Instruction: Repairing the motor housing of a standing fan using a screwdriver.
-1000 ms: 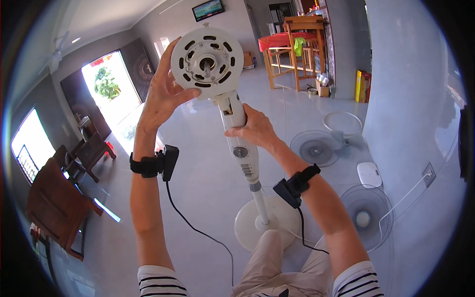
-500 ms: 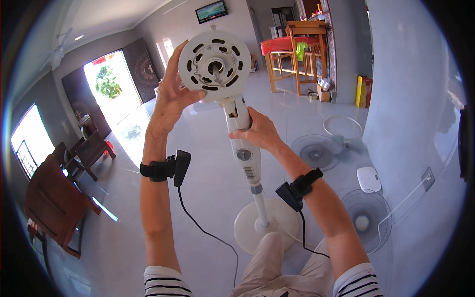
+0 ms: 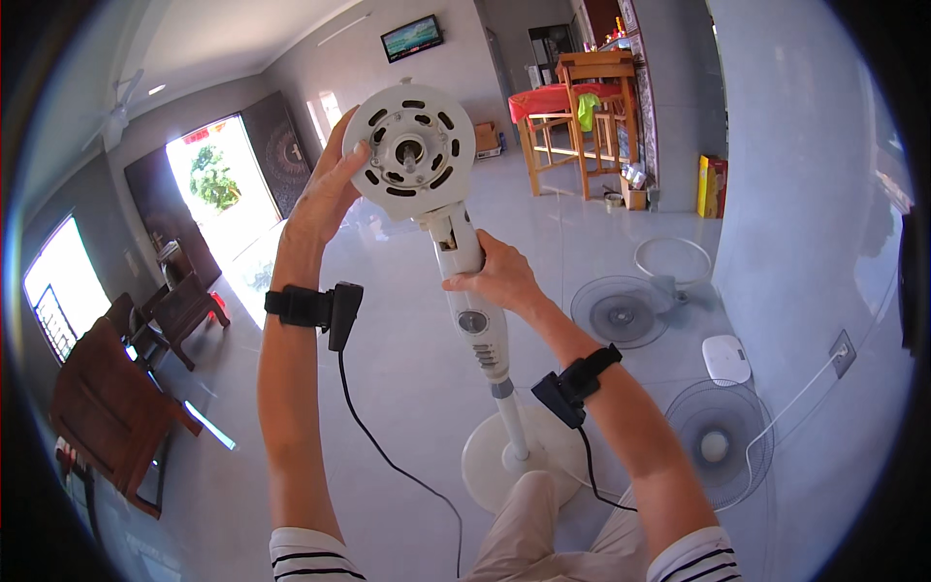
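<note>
Up goes the thumb of the left hand (image 3: 328,194), off the lower rim and onto the left edge of the round white slotted plastic fan head (image 3: 427,184), fingers reaching behind, a re-grip that seems to keep it steady with its central shaft (image 3: 409,157) uncovered. The right hand (image 3: 502,276) stays clasped around the white plastic column (image 3: 467,303) just below, the column rising from a round white base (image 3: 488,461) just beyond the beige-trousered knees (image 3: 529,504).

Glossy floor (image 3: 407,369): fan base (image 3: 483,466), two grilles (image 3: 698,412), white ring (image 3: 673,240).
</note>
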### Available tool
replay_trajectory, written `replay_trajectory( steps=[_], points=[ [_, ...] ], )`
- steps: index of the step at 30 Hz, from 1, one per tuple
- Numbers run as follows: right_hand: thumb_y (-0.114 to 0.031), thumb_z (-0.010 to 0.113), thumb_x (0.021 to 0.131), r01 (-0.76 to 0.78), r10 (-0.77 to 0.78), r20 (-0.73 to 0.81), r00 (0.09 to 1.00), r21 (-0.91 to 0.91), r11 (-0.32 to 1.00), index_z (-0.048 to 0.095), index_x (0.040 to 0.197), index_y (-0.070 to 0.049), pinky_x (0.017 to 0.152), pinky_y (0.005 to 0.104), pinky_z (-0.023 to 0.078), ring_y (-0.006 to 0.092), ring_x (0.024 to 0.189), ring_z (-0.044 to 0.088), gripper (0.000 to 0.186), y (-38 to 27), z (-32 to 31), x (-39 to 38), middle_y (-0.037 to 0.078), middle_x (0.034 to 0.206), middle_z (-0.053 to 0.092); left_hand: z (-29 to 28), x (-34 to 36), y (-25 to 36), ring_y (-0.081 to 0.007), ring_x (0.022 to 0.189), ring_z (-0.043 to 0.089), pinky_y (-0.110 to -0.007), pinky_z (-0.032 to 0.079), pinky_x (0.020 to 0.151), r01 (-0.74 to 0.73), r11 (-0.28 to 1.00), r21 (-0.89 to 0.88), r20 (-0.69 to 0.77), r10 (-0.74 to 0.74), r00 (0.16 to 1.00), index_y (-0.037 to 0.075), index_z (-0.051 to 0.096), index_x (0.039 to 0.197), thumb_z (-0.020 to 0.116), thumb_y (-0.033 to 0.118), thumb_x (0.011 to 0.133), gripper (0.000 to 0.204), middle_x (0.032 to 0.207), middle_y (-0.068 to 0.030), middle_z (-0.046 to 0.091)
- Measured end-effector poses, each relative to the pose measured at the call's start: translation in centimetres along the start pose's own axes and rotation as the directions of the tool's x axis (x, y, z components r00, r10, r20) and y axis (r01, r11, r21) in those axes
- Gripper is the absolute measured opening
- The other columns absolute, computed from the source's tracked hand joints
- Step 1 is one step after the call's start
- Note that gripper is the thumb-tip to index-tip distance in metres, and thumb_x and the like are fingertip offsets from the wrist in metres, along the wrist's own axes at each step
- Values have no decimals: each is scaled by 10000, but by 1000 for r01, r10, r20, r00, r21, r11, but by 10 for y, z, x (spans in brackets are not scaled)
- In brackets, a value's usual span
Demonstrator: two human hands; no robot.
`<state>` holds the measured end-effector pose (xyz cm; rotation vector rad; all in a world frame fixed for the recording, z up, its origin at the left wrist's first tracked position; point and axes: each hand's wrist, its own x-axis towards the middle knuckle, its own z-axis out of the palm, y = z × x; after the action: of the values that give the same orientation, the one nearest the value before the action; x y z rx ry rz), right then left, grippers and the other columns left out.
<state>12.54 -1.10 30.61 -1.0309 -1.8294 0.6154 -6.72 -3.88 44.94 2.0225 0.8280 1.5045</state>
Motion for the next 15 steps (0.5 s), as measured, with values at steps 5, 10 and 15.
replay_trajectory(
  steps=[5,10,15],
  points=[
    [-382,783,586,10,-10,0,1000,16,1000,545,1087,-128,802,376,480,273,917,630,610,6,2,4,88,949,665,-3,9,-5,-276,1235,404,-470,346,1002,44,997,-69,116,-36,993,95,275,1397,699,452,675,911,1315,-146,431],
    [-376,784,582,46,-45,-28,999,21,999,545,1082,-116,799,379,478,280,903,630,613,7,2,4,98,947,662,0,8,-8,-257,1183,447,-450,354,992,47,987,-157,96,-32,995,101,306,1383,698,362,652,870,1273,-123,475],
    [-371,781,590,55,-55,-6,998,20,998,544,1076,-108,792,379,479,283,889,632,601,2,0,0,105,942,661,1,0,-1,-256,1178,452,-418,343,1003,-19,992,-126,61,27,998,110,324,1377,707,316,613,879,1255,-114,486]
  ],
)
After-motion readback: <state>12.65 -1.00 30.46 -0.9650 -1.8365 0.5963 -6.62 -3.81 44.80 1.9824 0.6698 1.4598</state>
